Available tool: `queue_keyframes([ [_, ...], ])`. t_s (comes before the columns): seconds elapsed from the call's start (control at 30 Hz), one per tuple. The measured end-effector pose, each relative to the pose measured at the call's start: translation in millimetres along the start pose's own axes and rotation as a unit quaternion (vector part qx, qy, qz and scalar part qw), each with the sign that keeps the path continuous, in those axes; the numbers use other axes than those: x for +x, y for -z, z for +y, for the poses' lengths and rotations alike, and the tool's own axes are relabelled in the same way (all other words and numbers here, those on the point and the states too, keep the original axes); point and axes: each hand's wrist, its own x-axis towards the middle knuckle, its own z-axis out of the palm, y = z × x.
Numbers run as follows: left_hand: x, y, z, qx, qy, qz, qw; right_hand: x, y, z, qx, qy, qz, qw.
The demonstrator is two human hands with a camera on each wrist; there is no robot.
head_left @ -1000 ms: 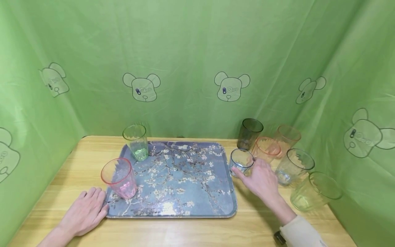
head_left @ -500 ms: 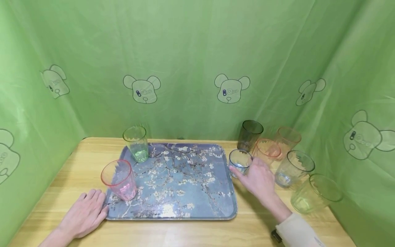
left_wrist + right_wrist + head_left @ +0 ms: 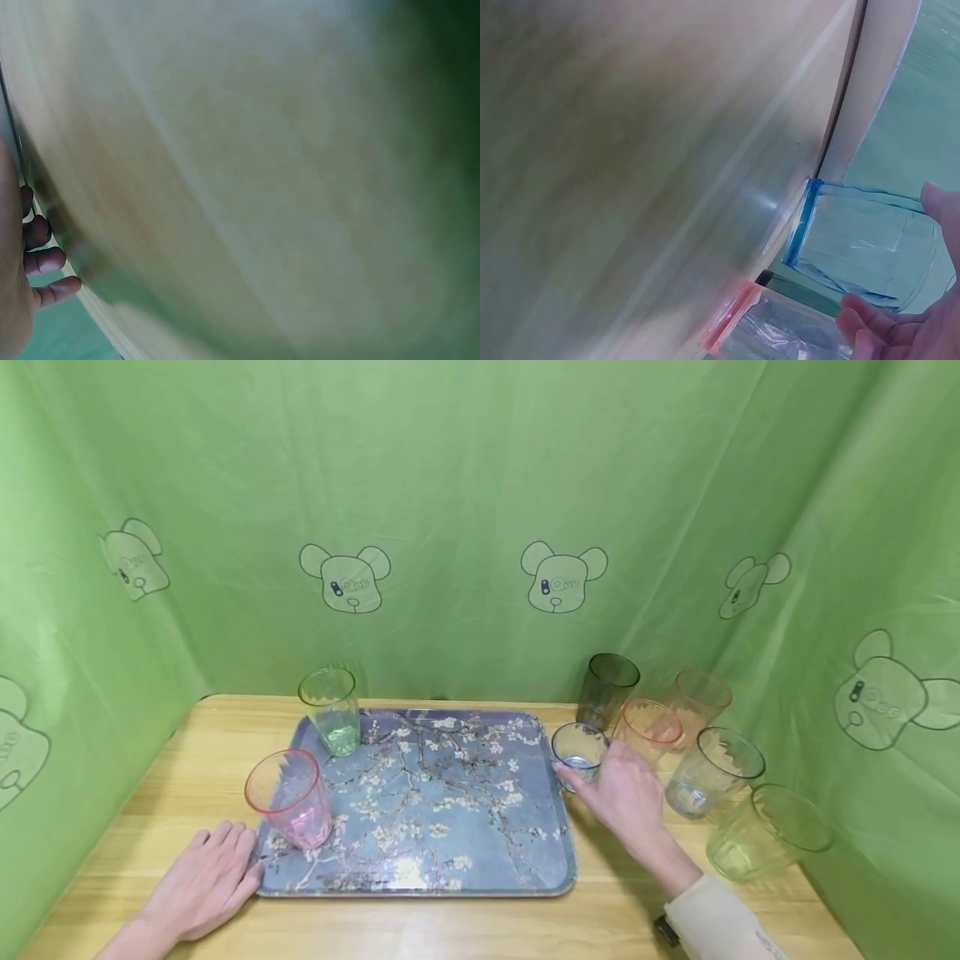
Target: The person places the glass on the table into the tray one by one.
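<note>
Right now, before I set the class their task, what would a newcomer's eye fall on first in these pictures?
Probably the blossom-patterned tray on the wooden table, with a pink glass and a green glass standing on its left side. Next, perhaps, the right hand gripping a blue-tinted glass at the tray's right edge, before a green curtain printed with bear heads.

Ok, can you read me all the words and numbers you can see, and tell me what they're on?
There are none I can read for sure.
Mouse-like heads on the green curtain: letter-like loops across the faces, too small and blurred to read.
Right sleeve: a dark mark near the picture's edge, too small to read.
Tray: branches and blossoms, no words I can see.
Glasses: no writing visible.
</note>
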Motion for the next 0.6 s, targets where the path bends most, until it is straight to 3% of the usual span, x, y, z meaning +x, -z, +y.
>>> queue_keyframes([
  [0.6, -0.6, -2.5, -0.7, 0.000, -0.010, 0.016, 0.9998, 3.6, -2.4, 3.5, -0.006, 0.056, 0.050, 0.997],
])
